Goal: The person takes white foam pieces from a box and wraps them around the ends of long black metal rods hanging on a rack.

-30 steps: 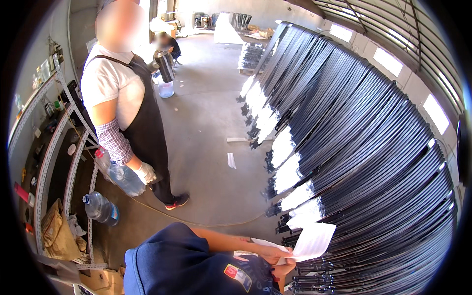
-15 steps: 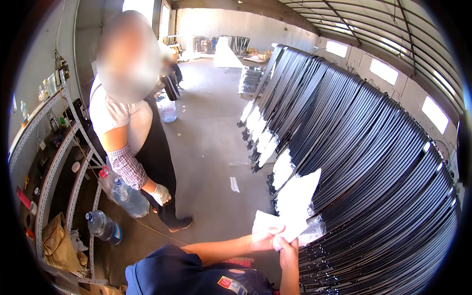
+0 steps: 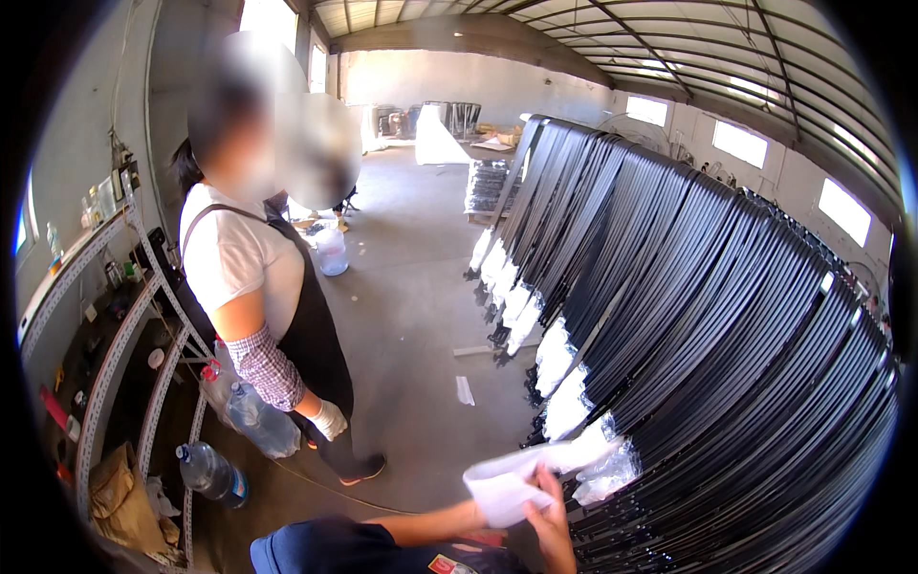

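Note:
Low in front of me is a thin, soft white sheet [image 3: 502, 486], bent into a loose loop. One end stretches right toward the rack and is smeared by motion. My right hand [image 3: 549, 521] grips the sheet's near right part between thumb and fingers. My left hand [image 3: 475, 515] reaches the sheet's left end, where the sheet covers its fingers. Just beyond, clear plastic wrapping [image 3: 610, 471] hangs on the ends of long black strips [image 3: 669, 335], packed side by side on a rack. White wrapped ends [image 3: 566, 402] hang farther along the row.
A co-worker [image 3: 253, 258] in a dark apron and gloves stands at left. Beside them are large water bottles [image 3: 212, 474] and metal shelves [image 3: 143, 373] with small items. A white scrap [image 3: 465, 390] lies on the floor. A clear bucket [image 3: 331, 251] stands farther back.
The white sheet has swung down and left and now curls in a loop. My right hand's fingers have spread somewhat. The co-worker has turned their head, and my view has tilted slightly.

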The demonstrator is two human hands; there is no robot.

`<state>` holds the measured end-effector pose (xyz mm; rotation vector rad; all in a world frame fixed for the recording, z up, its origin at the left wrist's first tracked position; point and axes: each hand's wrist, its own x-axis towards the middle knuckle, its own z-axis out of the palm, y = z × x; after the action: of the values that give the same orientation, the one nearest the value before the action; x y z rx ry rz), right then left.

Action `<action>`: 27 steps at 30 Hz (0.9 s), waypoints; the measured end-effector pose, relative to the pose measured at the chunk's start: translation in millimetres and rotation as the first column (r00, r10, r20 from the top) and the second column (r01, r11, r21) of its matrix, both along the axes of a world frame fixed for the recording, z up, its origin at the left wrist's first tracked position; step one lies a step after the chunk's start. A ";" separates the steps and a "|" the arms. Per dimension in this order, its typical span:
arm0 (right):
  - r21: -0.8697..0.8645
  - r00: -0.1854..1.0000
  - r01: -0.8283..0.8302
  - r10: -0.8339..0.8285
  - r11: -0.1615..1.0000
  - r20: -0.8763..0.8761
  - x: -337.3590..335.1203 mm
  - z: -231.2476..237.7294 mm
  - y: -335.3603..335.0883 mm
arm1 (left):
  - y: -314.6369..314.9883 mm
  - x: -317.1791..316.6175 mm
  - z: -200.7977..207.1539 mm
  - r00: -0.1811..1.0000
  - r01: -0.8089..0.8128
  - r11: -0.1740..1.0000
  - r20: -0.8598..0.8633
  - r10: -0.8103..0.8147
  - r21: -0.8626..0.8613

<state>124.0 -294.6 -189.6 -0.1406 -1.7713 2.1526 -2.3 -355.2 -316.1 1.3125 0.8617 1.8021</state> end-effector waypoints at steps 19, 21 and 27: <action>0.208 0.908 -0.034 -0.057 0.977 0.415 35.5 -12.1 8.7 | 25.8 -132.2 153.4 0.414 0.283 0.922 0.833 -0.367 0.266; 0.213 0.932 -0.023 -0.056 0.977 0.357 23.9 5.8 21.3 | 38.9 -168.2 230.5 0.652 -0.065 0.997 0.755 0.069 -0.035; 0.720 0.995 0.093 -0.031 0.688 -0.098 -70.9 161.2 57.0 | 53.1 -255.4 350.6 0.747 -0.596 0.791 0.268 0.609 -0.135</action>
<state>53.1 -237.6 -28.4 0.0878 -2.3778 1.2299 -257.7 -302.1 34.5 0.7248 1.2364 2.3874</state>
